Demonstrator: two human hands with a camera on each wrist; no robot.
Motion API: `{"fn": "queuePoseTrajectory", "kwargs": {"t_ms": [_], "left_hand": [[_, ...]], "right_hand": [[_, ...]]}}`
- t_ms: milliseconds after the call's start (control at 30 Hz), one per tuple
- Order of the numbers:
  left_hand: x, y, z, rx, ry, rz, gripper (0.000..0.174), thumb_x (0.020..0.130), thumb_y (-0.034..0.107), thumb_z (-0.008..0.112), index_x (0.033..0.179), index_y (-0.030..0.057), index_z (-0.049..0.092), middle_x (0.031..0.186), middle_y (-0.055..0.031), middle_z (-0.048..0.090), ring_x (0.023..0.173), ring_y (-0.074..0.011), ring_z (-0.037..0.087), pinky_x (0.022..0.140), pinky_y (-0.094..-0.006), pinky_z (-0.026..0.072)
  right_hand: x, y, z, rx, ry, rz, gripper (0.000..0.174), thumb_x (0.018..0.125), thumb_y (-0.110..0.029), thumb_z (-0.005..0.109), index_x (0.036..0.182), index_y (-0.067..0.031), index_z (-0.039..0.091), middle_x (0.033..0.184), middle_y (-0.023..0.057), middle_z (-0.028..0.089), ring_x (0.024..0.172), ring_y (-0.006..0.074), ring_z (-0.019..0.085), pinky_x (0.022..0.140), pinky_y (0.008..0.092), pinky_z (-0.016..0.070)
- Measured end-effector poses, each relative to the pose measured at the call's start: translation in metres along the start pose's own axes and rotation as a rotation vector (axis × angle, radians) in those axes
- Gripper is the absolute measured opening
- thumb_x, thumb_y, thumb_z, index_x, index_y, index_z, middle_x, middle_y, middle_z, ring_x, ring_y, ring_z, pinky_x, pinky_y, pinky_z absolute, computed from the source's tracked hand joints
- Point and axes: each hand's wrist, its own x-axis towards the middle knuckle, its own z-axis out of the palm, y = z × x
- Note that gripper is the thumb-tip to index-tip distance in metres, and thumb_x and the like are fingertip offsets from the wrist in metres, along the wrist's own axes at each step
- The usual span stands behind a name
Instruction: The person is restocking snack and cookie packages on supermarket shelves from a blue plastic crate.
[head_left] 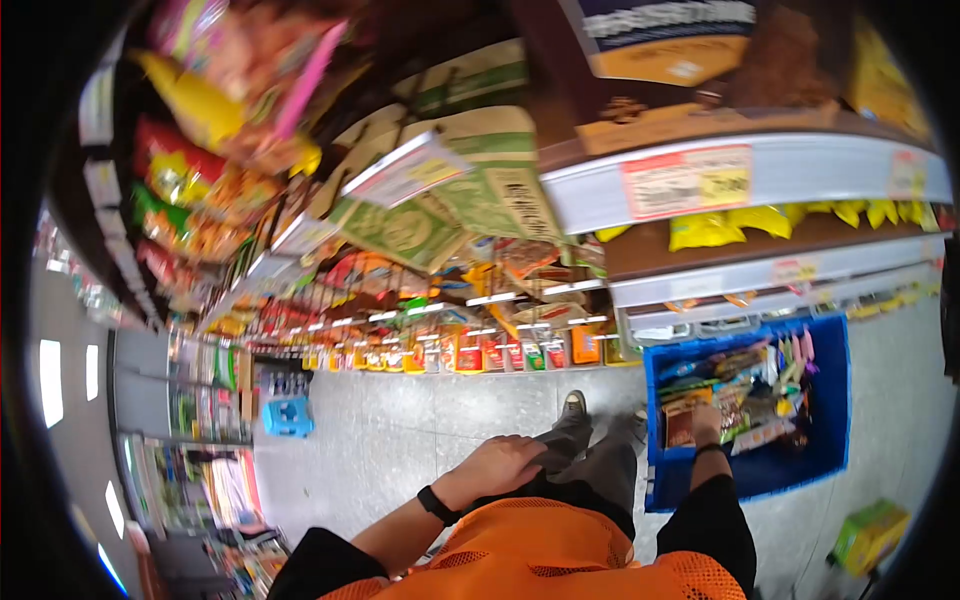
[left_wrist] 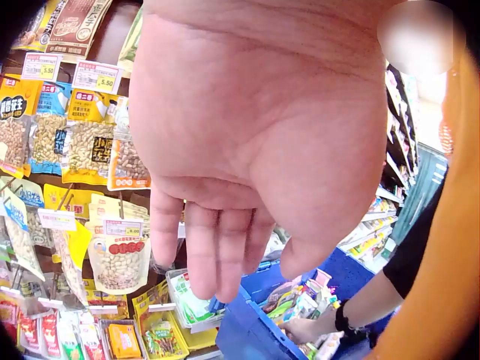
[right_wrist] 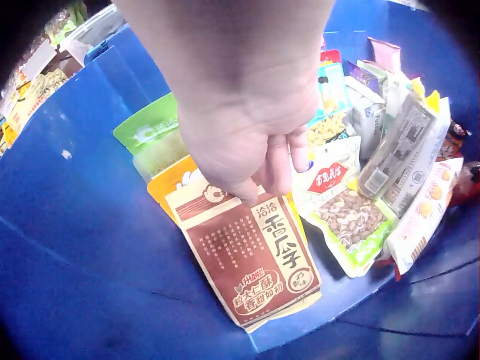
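Pinches upper edge of brown packet (right_wrist: 251,262) between thumb and fingers of right hand (right_wrist: 240,112), inside blue bin (right_wrist: 90,217). Shows packet tilted, overlapping green packet (right_wrist: 150,124) and beside nut packet (right_wrist: 349,225). Holds left hand (left_wrist: 247,127) before orange vest (head_left: 540,540), with fingers loosely extended, outside bin.

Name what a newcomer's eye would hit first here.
Probably the blue bin of snack packs, on the floor by the shelves, with the right hand pinching a brown pack by its top. Next, the orange vest low in the head view, and the open left hand dominating its wrist view.
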Motion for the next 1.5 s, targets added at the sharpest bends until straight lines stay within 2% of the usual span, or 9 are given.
{"fn": "queuePoseTrajectory", "kwargs": {"t_ms": [333,433,700,767,1000,1100,1233,1333,1500], "left_hand": [[0.007,0.001,0.017,0.01,0.054,0.038,0.032,0.091,0.023,0.068,0.117,0.0047,0.062,0.103,-0.0163,0.068,0.098,-0.0367,0.067,0.086,-0.0477,0.0552],[0.02,-0.007,0.027,-0.037,0.15,0.085,0.033,0.09,0.023,0.069,0.117,0.0048,0.062,0.103,-0.0166,0.068,0.099,-0.0367,0.068,0.086,-0.0477,0.0551],[0.077,-0.011,0.038,-0.062,0.133,0.23,0.033,0.092,0.023,0.067,0.118,0.005,0.059,0.106,-0.0174,0.068,0.103,-0.0384,0.066,0.088,-0.0498,0.0542],[0.088,-0.014,0.037,-0.073,0.16,0.292,0.035,0.092,0.025,0.068,0.119,0.005,0.058,0.107,-0.0178,0.067,0.102,-0.0394,0.066,0.088,-0.0506,0.0541],[0.111,-0.042,0.001,-0.169,0.164,0.338,0.043,0.093,0.028,0.069,0.126,0.0046,0.057,0.117,-0.0195,0.066,0.111,-0.0393,0.064,0.094,-0.049,0.0533],[0.096,-0.067,-0.028,-0.472,0.35,0.364,0.077,0.085,0.037,0.081,0.147,0.0058,0.049,0.141,-0.0197,0.058,0.132,-0.0347,0.057,0.11,-0.0435,0.0452],[0.081,-0.101,-0.071,-0.611,0.48,0.518,0.087,0.076,0.027,0.091,0.149,0.0054,0.047,0.146,-0.0161,0.056,0.133,-0.0278,0.057,0.108,-0.0408,0.0488],[0.075,-0.143,-0.069,-0.919,0.548,0.42,0.074,0.079,0.017,0.089,0.143,0.004,0.055,0.135,-0.0109,0.065,0.12,-0.021,0.064,0.103,-0.0375,0.0516],[0.046,-0.199,-0.089,-1.169,0.627,0.319,0.05,0.086,0.009,0.084,0.129,-0.0026,0.062,0.113,-0.0068,0.074,0.102,-0.0118,0.067,0.089,-0.0302,0.0564]], "right_hand": [[-0.025,0.03,-0.033,-0.09,0.109,-0.135,0.023,0.099,-0.017,0.057,0.099,-0.0095,0.079,0.106,0.0112,0.078,0.096,0.027,0.076,0.079,0.0412,0.0615],[-0.033,0.04,-0.044,-0.321,-0.22,-0.244,0.023,0.096,-0.021,0.06,0.108,-0.0114,0.077,0.116,0.0089,0.075,0.108,0.0261,0.073,0.087,0.0418,0.0596],[-0.129,0.068,-0.1,-0.141,0.004,-0.224,0.018,0.081,-0.028,0.071,0.086,-0.0122,0.079,0.089,0.0122,0.077,0.088,0.0331,0.075,0.076,0.0437,0.0602],[-0.17,0.047,-0.181,-0.016,0.333,-0.11,0.01,0.075,-0.022,0.074,0.074,-0.0122,0.076,0.077,0.0152,0.073,0.075,0.0372,0.073,0.069,0.0464,0.0588],[-0.235,-0.036,-0.362,0.274,0.555,-0.408,0.015,0.07,-0.016,0.078,0.065,-0.0071,0.068,0.068,0.0165,0.067,0.066,0.0384,0.067,0.059,0.0464,0.0525],[-0.24,-0.099,-0.419,0.446,0.563,-0.557,0.009,0.069,-0.01,0.077,0.068,-0.0073,0.069,0.073,0.0142,0.069,0.07,0.0358,0.068,0.063,0.0431,0.0534],[-0.215,-0.166,-0.475,0.822,0.435,-0.765,0.014,0.073,-0.003,0.082,0.073,-0.0057,0.068,0.075,0.0036,0.072,0.064,0.011,0.065,0.053,0.0254,0.0458],[-0.176,-0.224,-0.5,1.146,0.506,-0.983,0.016,0.079,0.002,0.08,0.076,-0.0046,0.066,0.079,0.0018,0.071,0.065,0.0044,0.058,0.052,0.0206,0.0402],[-0.127,-0.295,-0.54,1.118,0.463,-0.861,0.013,0.084,-0.003,0.081,0.094,-0.0032,0.072,0.092,0.0029,0.072,0.072,0.0055,0.058,0.062,0.0216,0.0437]]}}
